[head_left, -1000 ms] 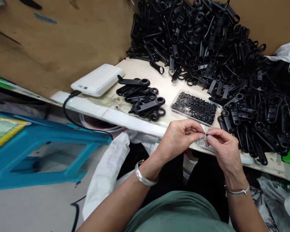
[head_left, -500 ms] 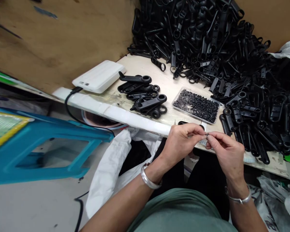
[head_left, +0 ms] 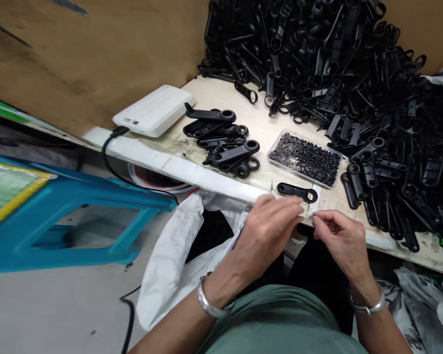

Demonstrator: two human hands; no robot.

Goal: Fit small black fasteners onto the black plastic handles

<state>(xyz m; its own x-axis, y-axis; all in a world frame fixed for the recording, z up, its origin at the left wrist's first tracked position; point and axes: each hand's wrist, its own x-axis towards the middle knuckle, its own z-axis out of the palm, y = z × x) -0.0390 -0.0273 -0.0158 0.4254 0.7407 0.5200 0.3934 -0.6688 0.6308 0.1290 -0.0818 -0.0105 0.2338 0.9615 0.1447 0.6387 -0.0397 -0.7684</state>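
Observation:
My left hand (head_left: 271,231) is over the table's front edge, back towards me, its fingers stretched out and a little blurred; its thumb is mostly hidden. Just to its right, my right hand (head_left: 341,238) pinches thumb and index finger together on something too small to make out. Beyond the fingertips a single black plastic arm (head_left: 297,191) with a ring end lies flat on the table. Behind that stands a clear shallow box (head_left: 271,158) holding many tiny black parts.
A big heap of black plastic arms (head_left: 317,64) fills the back and right of the table (head_left: 260,125). A smaller pile (head_left: 223,137) lies to the left, beside a white power bank (head_left: 155,110) with a black cable. A blue stool (head_left: 96,226) stands at lower left.
My hands were pinching a tiny dark piece together; now they are apart, the left having drawn back with its fingers straightened. The single black arm on the table has come into full view.

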